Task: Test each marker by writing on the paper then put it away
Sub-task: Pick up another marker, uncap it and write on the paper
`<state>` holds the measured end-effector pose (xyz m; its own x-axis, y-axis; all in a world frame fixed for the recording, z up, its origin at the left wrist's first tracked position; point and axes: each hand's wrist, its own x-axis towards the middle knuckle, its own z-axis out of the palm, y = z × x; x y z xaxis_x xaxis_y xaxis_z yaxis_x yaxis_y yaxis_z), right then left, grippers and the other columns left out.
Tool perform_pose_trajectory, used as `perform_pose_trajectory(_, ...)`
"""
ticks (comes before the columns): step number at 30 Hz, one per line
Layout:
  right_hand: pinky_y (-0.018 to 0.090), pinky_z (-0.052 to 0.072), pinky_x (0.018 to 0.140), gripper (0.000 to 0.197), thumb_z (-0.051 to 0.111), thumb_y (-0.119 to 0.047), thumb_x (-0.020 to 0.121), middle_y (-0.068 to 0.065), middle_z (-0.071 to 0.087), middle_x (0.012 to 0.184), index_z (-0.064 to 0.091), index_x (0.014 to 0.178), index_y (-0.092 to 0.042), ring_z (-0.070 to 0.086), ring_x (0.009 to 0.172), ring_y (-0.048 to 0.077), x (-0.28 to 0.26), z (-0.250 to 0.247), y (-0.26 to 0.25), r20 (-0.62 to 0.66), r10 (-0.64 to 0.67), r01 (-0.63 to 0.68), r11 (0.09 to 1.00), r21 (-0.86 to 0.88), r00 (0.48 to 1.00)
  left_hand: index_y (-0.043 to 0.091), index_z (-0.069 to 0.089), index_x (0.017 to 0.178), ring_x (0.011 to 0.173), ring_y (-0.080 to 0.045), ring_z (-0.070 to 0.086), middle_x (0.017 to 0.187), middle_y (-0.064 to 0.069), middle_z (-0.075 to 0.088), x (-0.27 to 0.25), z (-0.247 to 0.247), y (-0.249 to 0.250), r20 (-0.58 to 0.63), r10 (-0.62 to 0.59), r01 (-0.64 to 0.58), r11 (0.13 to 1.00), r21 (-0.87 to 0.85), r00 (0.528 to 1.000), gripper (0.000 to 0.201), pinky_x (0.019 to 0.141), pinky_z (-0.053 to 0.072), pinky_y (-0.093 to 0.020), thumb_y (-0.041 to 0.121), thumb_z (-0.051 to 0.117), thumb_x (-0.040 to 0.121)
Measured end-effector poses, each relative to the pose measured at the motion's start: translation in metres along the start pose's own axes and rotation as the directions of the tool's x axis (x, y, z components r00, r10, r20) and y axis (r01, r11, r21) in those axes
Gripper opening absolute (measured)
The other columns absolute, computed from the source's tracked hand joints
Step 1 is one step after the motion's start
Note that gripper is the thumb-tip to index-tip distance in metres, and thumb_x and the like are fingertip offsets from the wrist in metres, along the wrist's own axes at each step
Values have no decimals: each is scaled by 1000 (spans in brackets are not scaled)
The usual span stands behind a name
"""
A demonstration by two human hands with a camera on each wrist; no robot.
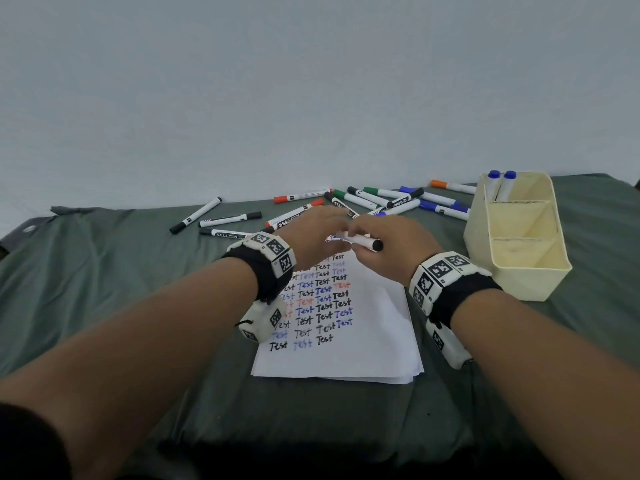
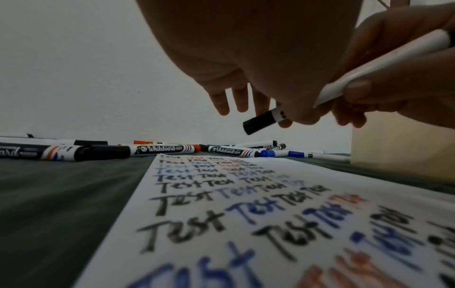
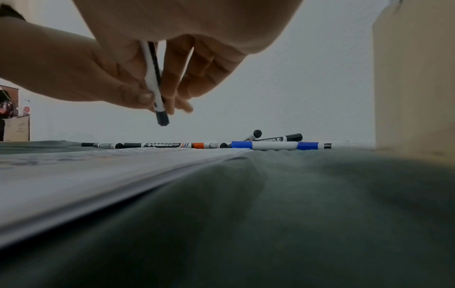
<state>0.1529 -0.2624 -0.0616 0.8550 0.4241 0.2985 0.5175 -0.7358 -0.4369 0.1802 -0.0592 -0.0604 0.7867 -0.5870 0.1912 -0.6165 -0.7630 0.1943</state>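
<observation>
So, nearest: paper [image 1: 349, 355] on the green cloth [image 1: 138, 306], rows of "Test" in black, blue and red already down. Just above its far end, both hands meeting over one black marker [image 1: 362, 241]. Right hand [image 1: 394, 251] wrapped around the white barrel, thumb pressing it against the fingers. Left hand [image 1: 318, 233] pinching the capped end with thumb and a finger, remaining fingers [image 2: 221, 101] spread loose. Marker lying roughly crosswise, tail end toward the right, black cap [image 2: 258, 123] sticking out leftward past the left thumb (so probably a cap pull, straight along the barrel to the left). Cap looks fully seated, no tip showing. Further right, cream organizer [image 1: 519, 244] with two blue-capped markers [image 1: 500, 185] standing in its far compartment, closer to the right hand. Back near the wall, loose pile of markers [image 1: 363, 199] waiting.
</observation>
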Motion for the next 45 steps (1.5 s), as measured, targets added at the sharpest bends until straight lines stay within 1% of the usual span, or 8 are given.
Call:
perform_pose_trajectory(5, 37, 53, 75, 21, 65, -32, 95, -4, 73, 94, 75, 113, -33, 65, 85, 23, 2, 1, 2, 32, -9, 11, 998, -60, 999, 28, 49, 96, 77, -18, 54, 85, 5, 57, -9, 3, -5, 160, -207, 197, 977, 75, 965, 10, 64, 38, -33, 36, 50, 102)
perform_pose_trajectory(13, 27, 36, 73, 21, 66, -35, 97, -7, 65, 100, 67, 118, -32, 51, 84, 13, 7, 8, 10, 130, 48, -46, 999, -17, 990, 40, 51, 96, 62, -3, 53, 69, 10, 55, -35, 0, -12, 148, -270, 273, 962, 2, 951, 19, 57, 37, -27, 59, 46, 97)
perform_pose_trajectory(17, 29, 41, 70, 18, 66, -34, 97, -8, 63, 94, 65, 115, -32, 55, 82, 14, 8, 9, 12, 119, 63, -65, 998, 16, 991, 44, 48, 119, 66, -7, 59, 76, 11, 60, -43, -13, -19, 152, -389, 394, 919, -9, 909, 43, 58, 41, -27, 74, 45, 88)
perform_pose_trajectory(23, 32, 40, 70, 14, 61, -34, 100, -5, 63, 98, 58, 114, -33, 54, 82, 13, 11, 9, 14, 153, 82, -80, 997, -17, 985, 20, 31, 137, 60, -18, 53, 72, -5, 57, -72, -32, -57, 96, -581, 577, 814, 63, 808, 42, 51, 35, -29, 16, 45, 97)
perform_pose_trajectory(26, 33, 43, 72, 13, 60, -34, 100, -4, 63, 97, 58, 113, -32, 55, 82, 14, 11, 9, 14, 162, 79, -75, 997, -28, 984, 15, 38, 127, 79, -27, 61, 94, -10, 66, -86, -40, -71, 128, -630, 601, 773, 204, 766, 35, 70, 48, -37, 15, 53, 95)
perform_pose_trajectory(32, 35, 48, 78, 15, 61, -34, 100, -3, 63, 99, 58, 114, -31, 57, 87, 18, 10, 8, 12, 162, 77, -73, 997, -34, 984, 19, 73, 110, 103, -21, 64, 109, 0, 71, -96, -43, -84, 246, -517, 420, 835, 356, 820, 22, 86, 46, -26, 13, 65, 91)
perform_pose_trajectory(40, 37, 50, 81, 17, 61, -35, 100, -1, 64, 101, 58, 116, -31, 58, 89, 19, 10, 9, 12, 159, 86, -81, 996, -36, 984, 23, 59, 130, 106, -19, 61, 111, 0, 68, -99, -31, -86, 240, -575, 518, 814, 262, 783, 44, 92, 48, -32, 17, 71, 88)
perform_pose_trajectory(45, 38, 51, 79, 19, 57, -35, 102, 0, 66, 103, 53, 120, -31, 59, 88, 21, 11, 8, 11, 150, 99, -94, 995, -36, 984, 26, 55, 137, 116, -21, 58, 126, 0, 65, -97, -37, -76, 171, -547, 491, 824, 283, 820, 54, 101, 46, -38, 47, 66, 89)
